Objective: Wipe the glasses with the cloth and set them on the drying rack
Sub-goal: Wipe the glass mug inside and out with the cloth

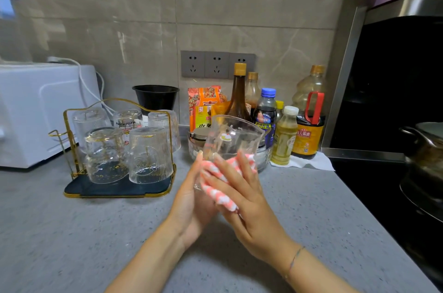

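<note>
Right hand point(244, 194): spread, pressing cloth point(215, 188) on glass point(231, 135).
Left hand point(191, 196): flat against glass, centre frame.
Risk: no curled grip; glass could slip.

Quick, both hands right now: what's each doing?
Left hand: open, straight fingers flat against the clear tilted drinking glass.
Right hand: open, spread fingers pressing the pink-and-white checked cloth onto that glass.

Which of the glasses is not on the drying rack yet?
The glass with the small sticker, held between the left hand and right hand, pink checked cloth against it. The other five sit inverted on the drying rack.
</note>
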`<state>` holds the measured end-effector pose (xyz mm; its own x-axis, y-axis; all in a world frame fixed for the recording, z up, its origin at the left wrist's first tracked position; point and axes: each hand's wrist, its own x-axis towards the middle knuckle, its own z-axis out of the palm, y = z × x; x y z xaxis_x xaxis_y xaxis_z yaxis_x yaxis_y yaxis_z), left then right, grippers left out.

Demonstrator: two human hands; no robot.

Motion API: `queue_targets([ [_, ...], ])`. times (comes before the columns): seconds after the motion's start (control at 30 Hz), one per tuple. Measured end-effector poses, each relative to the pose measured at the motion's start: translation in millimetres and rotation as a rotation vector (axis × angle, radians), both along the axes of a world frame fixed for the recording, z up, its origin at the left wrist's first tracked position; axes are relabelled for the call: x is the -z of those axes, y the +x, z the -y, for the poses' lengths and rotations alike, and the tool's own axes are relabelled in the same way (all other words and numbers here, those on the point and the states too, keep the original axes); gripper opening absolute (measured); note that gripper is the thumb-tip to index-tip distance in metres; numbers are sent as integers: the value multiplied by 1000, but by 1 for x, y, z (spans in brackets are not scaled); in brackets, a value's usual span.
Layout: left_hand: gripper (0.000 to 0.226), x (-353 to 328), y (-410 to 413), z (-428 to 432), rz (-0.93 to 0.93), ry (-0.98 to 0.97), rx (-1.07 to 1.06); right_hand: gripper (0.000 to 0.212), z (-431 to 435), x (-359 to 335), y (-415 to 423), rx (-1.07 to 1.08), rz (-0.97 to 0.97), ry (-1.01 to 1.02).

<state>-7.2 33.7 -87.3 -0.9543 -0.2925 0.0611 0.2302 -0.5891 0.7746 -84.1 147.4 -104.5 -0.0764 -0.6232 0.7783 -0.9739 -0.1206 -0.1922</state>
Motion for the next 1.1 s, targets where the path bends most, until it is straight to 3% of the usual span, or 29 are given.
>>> queue_targets([
  [0.2, 66, 1, -1, -3, 14, -81, -57, 47, 0, -5, -4, 20, -37, -18],
  [0.37, 50, 6, -3, -5, 20, -101, -42, 45, -4, -10, -15, 40, 0, -57],
  [0.57, 66, 6, 0, -10, 81, -117, 22, 50, -12, -30, -27, 99, 250, -254],
  [0.63, 60, 6, 0, -12, 67, -101, 45, 52, -13, -31, -28, 101, 320, -283],
  [0.73, 50, 6, -1, -11, 32, -57, 29, 46, -12, -29, -17, 20, 316, -222],
  [0.87, 53, 3, -1, -4, 13, 27, -9, 48, -4, -19, 4, -115, 234, -70],
  [1.0, 67, 2, 4, 2, -10, 73, 23, 44, -1, -13, 6, -100, 172, -10],
  [1.1, 63, 0, 5, 1, -27, 40, 62, 45, -4, -12, 2, -54, 124, -4],
])
